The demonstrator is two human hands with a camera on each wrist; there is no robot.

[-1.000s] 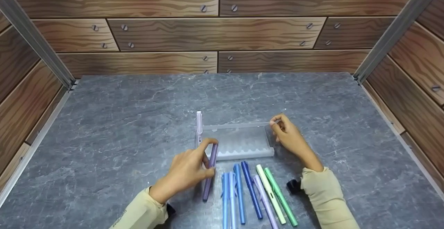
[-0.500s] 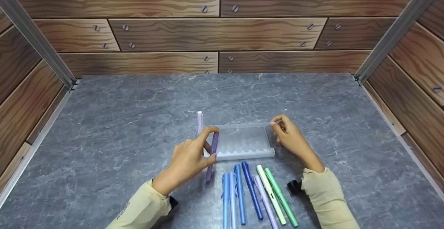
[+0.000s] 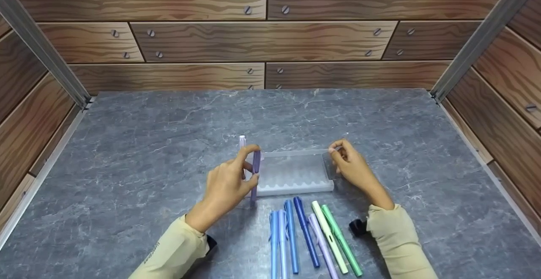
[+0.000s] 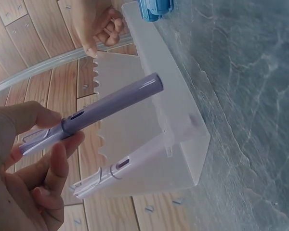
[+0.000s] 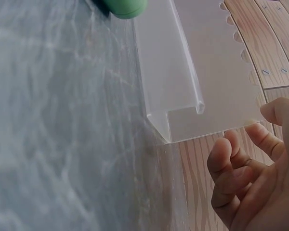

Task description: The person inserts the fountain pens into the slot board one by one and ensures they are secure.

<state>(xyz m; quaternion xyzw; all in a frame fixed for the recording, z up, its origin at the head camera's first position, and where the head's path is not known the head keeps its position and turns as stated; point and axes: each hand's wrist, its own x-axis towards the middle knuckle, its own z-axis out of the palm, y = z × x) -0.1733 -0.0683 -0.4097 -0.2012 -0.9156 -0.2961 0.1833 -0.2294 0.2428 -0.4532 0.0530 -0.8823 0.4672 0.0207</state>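
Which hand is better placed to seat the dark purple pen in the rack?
Left, I'd judge: the left hand pinches the dark purple pen near the left end of the rack, while the right hand holds the rack's opposite end.

My pen [image 4: 113, 103] is dusky purple, the propped pen [image 4: 139, 156] pale lilac, the stand [image 3: 296, 188] frosted white. The other pens [image 3: 307, 232] run blue, navy, lavender, pale green and bright green. My sleeves [image 3: 399, 241] are khaki, the table [image 3: 127, 165] grey with white veins, the wall [image 3: 211, 42] brown wood grain.
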